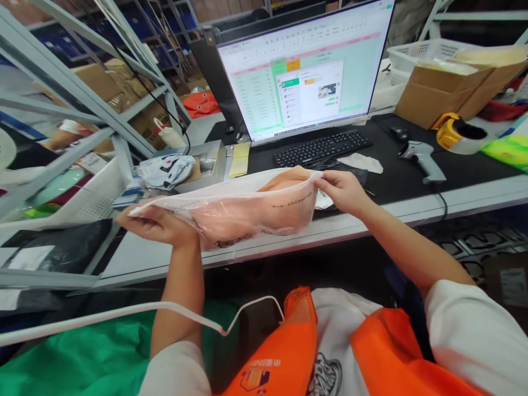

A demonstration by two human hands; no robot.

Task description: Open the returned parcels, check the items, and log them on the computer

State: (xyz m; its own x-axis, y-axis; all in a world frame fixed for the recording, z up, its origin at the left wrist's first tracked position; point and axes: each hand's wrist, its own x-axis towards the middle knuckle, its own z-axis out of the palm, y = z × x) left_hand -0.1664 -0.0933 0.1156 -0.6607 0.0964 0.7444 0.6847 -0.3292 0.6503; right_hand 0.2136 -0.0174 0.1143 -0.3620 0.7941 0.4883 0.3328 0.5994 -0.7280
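Note:
A clear plastic bag (264, 214) with a white top edge and dark printing hangs stretched between my two hands, over the front edge of the desk. Inside it lies a folded peach-coloured item (231, 217), seemingly soft; its exact kind I cannot make out. My left hand (159, 223) is closed on the bag's left top corner. At the opposite corner, the fingers of my right hand (340, 190) pinch the edge. The bag's mouth gapes a little near the right, where part of the peach item shows above the rim.
Behind the bag stand a monitor (305, 71) and a black keyboard (324, 148). To the right lie a barcode scanner (423, 159), a mouse (399, 133), a yellow tape dispenser (457, 135) and a cardboard box (437, 91). A metal rack (82, 115) and white basket (74, 206) are on the left.

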